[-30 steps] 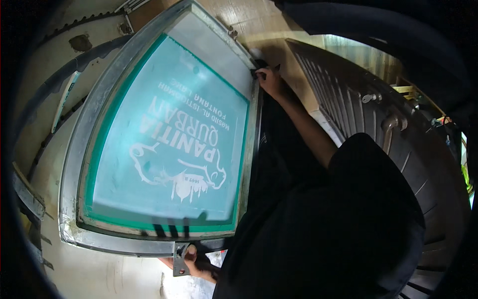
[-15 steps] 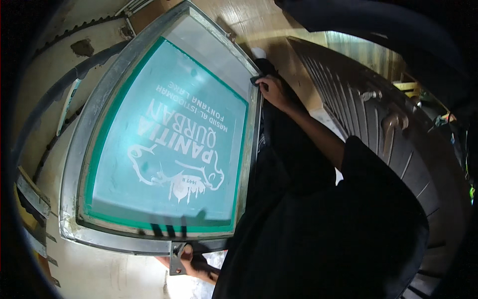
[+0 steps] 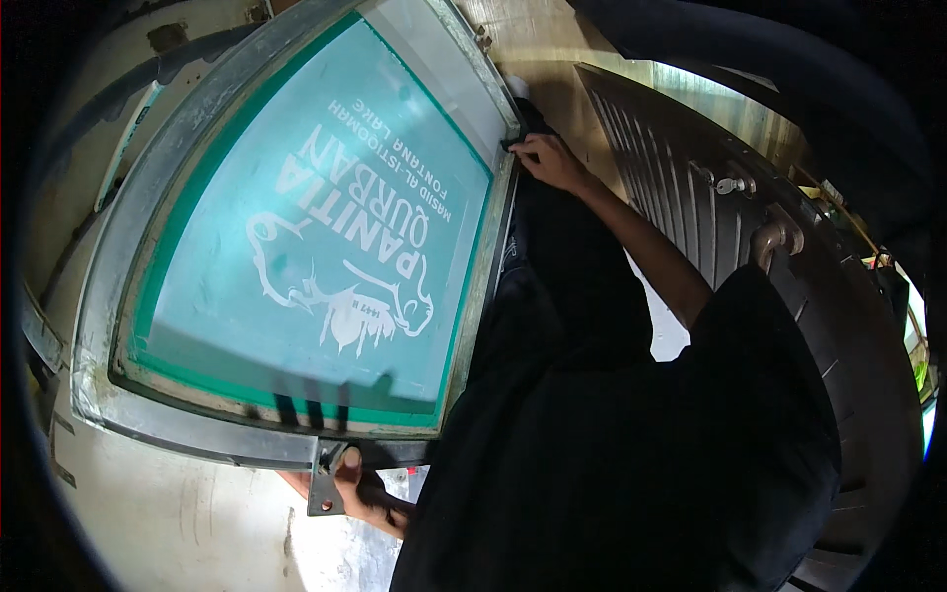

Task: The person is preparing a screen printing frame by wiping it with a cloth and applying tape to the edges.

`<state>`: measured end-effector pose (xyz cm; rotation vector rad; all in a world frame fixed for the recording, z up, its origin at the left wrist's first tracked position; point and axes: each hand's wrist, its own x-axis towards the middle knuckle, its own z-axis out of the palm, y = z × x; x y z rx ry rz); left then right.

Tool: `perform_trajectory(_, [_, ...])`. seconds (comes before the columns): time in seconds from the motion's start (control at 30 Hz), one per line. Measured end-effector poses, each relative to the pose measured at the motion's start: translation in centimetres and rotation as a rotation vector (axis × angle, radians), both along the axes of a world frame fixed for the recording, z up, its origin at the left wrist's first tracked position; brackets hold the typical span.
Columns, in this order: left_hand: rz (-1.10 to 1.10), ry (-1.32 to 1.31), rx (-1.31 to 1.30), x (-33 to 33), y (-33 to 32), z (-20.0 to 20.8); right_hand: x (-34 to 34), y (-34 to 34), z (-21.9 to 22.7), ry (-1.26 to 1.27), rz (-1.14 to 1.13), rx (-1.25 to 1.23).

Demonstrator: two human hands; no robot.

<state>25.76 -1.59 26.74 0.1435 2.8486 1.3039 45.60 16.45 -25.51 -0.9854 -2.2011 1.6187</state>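
Note:
A screen printing frame [image 3: 94, 326], metal-edged with green-rimmed teal mesh bearing a pale animal design and upside-down lettering, tilts in front of me. My left hand [image 3: 360, 488] grips its lower edge beside a small metal bracket [image 3: 325, 485]. The thumb is on the near side, while the other fingers are partly hidden behind the frame and show as dark shadows through the mesh. At the upper right edge, my right hand [image 3: 547, 160] is closed, its fingertips pinching the rim at a small black piece [image 3: 509, 144] whose kind I cannot make out.
On the right stands a dark brown ribbed door [image 3: 681, 178] with a handle [image 3: 777, 237] and keys [image 3: 730, 185] in its lock. A pale, stained surface [image 3: 178, 513] lies beneath the frame. A dark curved bar [image 3: 118, 89] passes behind it at the left.
The frame has shifted left and slightly up, tilting a little. Both hands have moved with it and keep their places on its edge. The door's keys show more clearly.

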Motion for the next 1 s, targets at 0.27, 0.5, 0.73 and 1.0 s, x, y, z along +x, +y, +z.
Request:
perform_trajectory(0.27, [-0.141,-0.240,0.092,0.1,-0.5,-0.3,2.1,-1.9,3.3,0.040,-0.125,0.137])
perform_trajectory(0.5, [-0.251,-0.324,0.210,0.2,-0.2,0.8,2.4,-1.4,18.3,-0.001,-0.077,-0.241])
perform_trajectory(0.73, [-0.497,-0.418,0.327,0.1,-2.5,4.4,3.2,-4.2,22.3,0.191,-0.190,-0.275])
perform_trajectory(1.0, [-0.762,-0.354,0.354,0.6,-4.6,10.0,-2.2,-5.7,54.6,0.808,-0.167,-0.616])
